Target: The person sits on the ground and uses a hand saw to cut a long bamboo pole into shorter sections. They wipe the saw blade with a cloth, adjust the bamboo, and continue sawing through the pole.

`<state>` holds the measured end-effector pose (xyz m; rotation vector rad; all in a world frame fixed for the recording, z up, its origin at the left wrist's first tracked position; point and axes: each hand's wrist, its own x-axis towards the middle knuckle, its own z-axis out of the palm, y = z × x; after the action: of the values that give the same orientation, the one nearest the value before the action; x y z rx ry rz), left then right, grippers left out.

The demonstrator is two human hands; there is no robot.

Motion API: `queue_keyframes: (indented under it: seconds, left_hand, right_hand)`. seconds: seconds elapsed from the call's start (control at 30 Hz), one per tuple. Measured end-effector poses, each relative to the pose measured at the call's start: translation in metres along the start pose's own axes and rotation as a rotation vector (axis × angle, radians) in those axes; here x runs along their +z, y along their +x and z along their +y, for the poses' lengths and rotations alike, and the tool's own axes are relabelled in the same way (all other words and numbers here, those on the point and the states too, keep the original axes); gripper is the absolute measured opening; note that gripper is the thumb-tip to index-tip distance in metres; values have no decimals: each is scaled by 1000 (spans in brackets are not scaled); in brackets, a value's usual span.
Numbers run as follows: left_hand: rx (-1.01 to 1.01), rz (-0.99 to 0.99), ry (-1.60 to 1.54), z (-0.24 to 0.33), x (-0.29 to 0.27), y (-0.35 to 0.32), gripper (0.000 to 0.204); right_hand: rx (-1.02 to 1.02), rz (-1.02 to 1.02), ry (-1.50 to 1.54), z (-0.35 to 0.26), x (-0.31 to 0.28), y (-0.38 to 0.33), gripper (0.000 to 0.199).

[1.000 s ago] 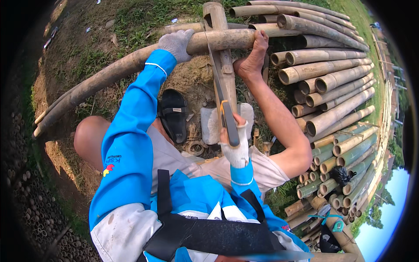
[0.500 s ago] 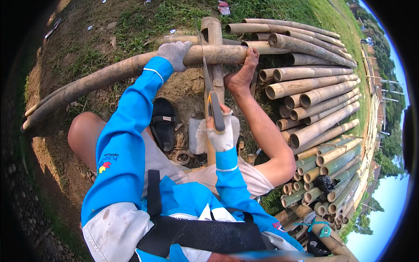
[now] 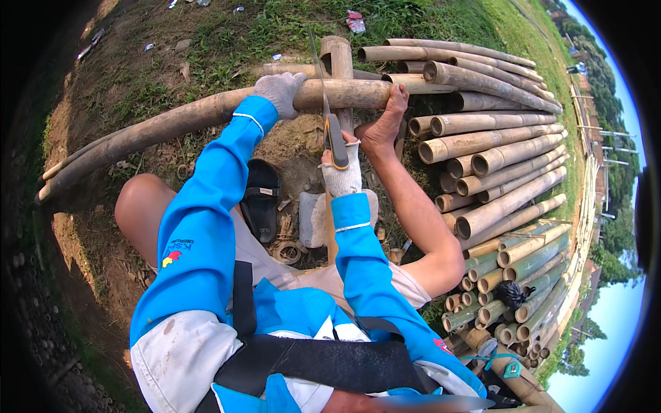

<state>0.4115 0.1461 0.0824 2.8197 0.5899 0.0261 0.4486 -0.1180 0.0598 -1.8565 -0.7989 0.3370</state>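
My left hand (image 3: pixel 278 93), in a pale knitted glove, is closed round a long bamboo pole (image 3: pixel 186 117) that lies crosswise before me. In a similar glove, my right hand (image 3: pixel 341 168) grips the dark, orange-edged handle of a hand saw (image 3: pixel 335 141). Its thin blade stretches away from me across the pole, just right of my left hand; I cannot tell how deep it sits in the bamboo. Under the pole stands a bamboo support post (image 3: pixel 337 58). My bare foot (image 3: pixel 385 124) presses against the pole's right end.
Many cut bamboo poles (image 3: pixel 509 155) lie piled at the right, brown above and greener below. A black sandal (image 3: pixel 261 199) and a pale stone block (image 3: pixel 313 219) rest on the dirt near my legs. A teal tape measure (image 3: pixel 512 368) lies at lower right.
My right hand has pushed the saw away from me, so the handle is now close to the pole. My left hand and foot still hold the bamboo.
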Motion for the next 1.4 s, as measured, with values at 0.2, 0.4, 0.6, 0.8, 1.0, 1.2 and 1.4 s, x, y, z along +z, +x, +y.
queue_keyframes:
  seconds: [0.2, 0.4, 0.6, 0.8, 1.0, 1.2, 1.4]
  left_hand:
    - [2, 40, 32, -4, 10, 5, 84]
    - [-2, 46, 38, -1, 7, 1, 85]
    - [8, 46, 41, 0, 3, -2, 85]
    - [0, 4, 43, -5, 14, 6, 86]
    - [0, 19, 63, 1, 0, 0, 88]
    - [1, -52, 23, 4, -15, 0, 87]
    - [-24, 52, 62, 6, 11, -2, 84]
  right_hand:
    - [-268, 30, -97, 24, -86, -223, 53]
    - [-130, 15, 13, 10, 6, 10, 53]
    - [-100, 42, -11, 17, -21, -70, 55]
    - [-261, 28, -126, -22, -82, -197, 53]
    - [-48, 20, 21, 2, 9, 4, 57]
    - [-113, 95, 4, 36, 19, 8, 57]
    - [-239, 92, -94, 29, 19, 7, 58]
